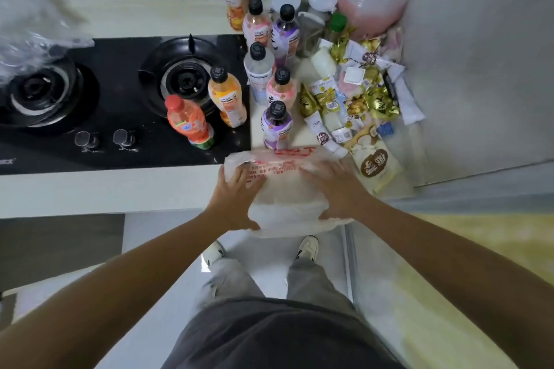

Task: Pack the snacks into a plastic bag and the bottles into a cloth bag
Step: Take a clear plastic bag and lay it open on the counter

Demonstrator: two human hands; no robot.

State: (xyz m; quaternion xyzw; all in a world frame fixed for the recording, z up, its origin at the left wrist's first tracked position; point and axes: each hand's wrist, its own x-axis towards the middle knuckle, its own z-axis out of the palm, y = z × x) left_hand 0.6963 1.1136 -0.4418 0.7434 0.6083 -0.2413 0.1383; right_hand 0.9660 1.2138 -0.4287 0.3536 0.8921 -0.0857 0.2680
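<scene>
Both hands are on the plastic bag (284,189), which lies flat at the near edge of the counter (90,189) with its near end drooping over the lip. Left hand (236,192) has fingers spread flat on the bag's left side; right hand (332,186) presses flat on its right side, nothing pinched by either.

Beyond the bag stand nine drink bottles (275,126) upright in a loose cluster: two on the black stove (120,99), seven on the pale counter. Right of them lies a heap of snacks (353,99), too jumbled to count, reaching the right wall (479,69). Two white-lidded jars (320,3) and a pink bag (374,0) fill the far corner. Two burners sit on the stove, another clear bag (33,24) at far left. Near the person, grey floor and two shoes (307,247).
</scene>
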